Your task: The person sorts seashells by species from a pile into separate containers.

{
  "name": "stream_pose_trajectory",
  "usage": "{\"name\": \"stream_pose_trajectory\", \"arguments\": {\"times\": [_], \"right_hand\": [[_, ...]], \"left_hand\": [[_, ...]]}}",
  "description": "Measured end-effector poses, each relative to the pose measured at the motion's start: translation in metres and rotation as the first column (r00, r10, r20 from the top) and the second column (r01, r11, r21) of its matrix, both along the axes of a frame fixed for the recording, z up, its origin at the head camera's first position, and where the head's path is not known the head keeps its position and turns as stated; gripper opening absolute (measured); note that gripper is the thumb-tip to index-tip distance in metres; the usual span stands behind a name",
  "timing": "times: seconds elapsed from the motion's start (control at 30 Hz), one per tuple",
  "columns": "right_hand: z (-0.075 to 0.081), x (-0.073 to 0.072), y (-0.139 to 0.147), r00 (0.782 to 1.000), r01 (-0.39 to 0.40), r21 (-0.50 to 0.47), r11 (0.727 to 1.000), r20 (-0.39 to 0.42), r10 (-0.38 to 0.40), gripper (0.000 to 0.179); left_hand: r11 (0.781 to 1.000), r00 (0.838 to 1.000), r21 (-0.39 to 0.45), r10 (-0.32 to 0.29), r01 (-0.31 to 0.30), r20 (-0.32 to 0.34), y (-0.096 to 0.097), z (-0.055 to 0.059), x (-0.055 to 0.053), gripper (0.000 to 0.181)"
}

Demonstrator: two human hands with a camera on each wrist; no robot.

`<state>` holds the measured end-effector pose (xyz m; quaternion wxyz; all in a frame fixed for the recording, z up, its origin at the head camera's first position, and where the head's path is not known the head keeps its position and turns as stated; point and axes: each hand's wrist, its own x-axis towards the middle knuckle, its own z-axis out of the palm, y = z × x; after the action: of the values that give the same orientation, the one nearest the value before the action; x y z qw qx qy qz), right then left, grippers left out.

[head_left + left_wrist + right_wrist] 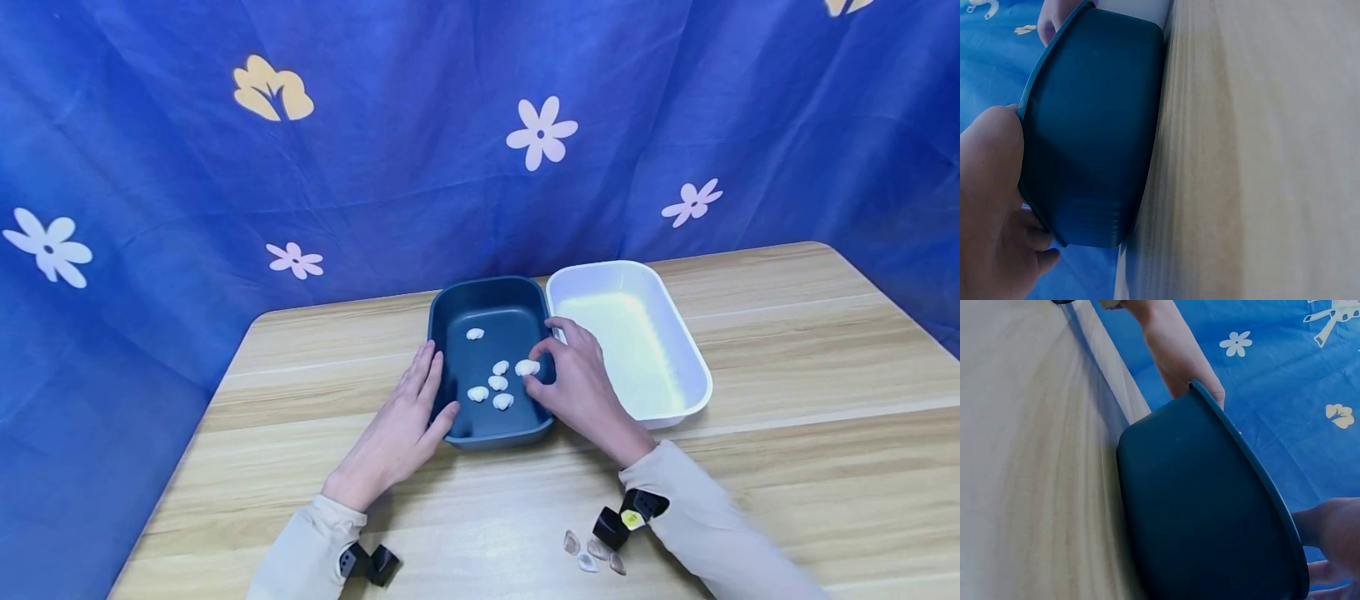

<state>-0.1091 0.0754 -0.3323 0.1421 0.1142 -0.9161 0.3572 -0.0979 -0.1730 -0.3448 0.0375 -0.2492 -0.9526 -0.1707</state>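
Several small white ridged seashells [477,394] lie inside the dark blue-green tub [491,439], most of them near its middle and one farther back. My right hand [577,379] reaches over the tub's right side and pinches another white seashell [527,367] between thumb and forefinger above the tub floor. Along the tub's left rim rests my left hand [401,425], fingers straight and thumb at the near left corner. The left wrist view shows that hand [991,187] against the rim; the pinched shell is hidden in both wrist views.
A white tub [678,333] stands against the right side of the dark one. Several small brownish and grey shells or stones [597,549] lie on the wooden table [810,467] below my right wrist. Behind the table hangs a blue flowered cloth [420,167].
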Motion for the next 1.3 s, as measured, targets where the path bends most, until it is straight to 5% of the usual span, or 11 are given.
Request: {"name": "stream_pose_trajectory", "arguments": {"times": [0.43, 0.7, 1.0, 1.3], "right_hand": [[0.001, -0.013, -0.013, 0.996, 0.072, 0.159, 0.985, -0.065, -0.062, 0.014], [0.004, -0.016, -0.013, 0.995, 0.059, 0.289, 0.955, 0.065, -0.081, 0.025], [0.023, -0.003, 0.007, 1.000, 0.017, 0.221, 0.975, -0.008, -0.016, 0.023], [0.036, 0.026, 0.034, 0.987, -0.154, 0.049, 0.987, 0.050, 0.152, 0.018]], "left_hand": [[1.000, 1.000, 0.013, -0.004, 0.004, 0.010, 0.005, 0.002, 0.000, 0.069], [1.000, 1.000, 0.012, -0.008, 0.007, 0.010, 0.004, -0.001, 0.000, 0.069], [1.000, 1.000, 0.012, -0.006, 0.006, 0.000, 0.002, -0.002, 0.000, 0.069], [1.000, 1.000, 0.008, 0.000, 0.000, 0.008, 0.001, -0.002, -0.001, 0.070]]}}
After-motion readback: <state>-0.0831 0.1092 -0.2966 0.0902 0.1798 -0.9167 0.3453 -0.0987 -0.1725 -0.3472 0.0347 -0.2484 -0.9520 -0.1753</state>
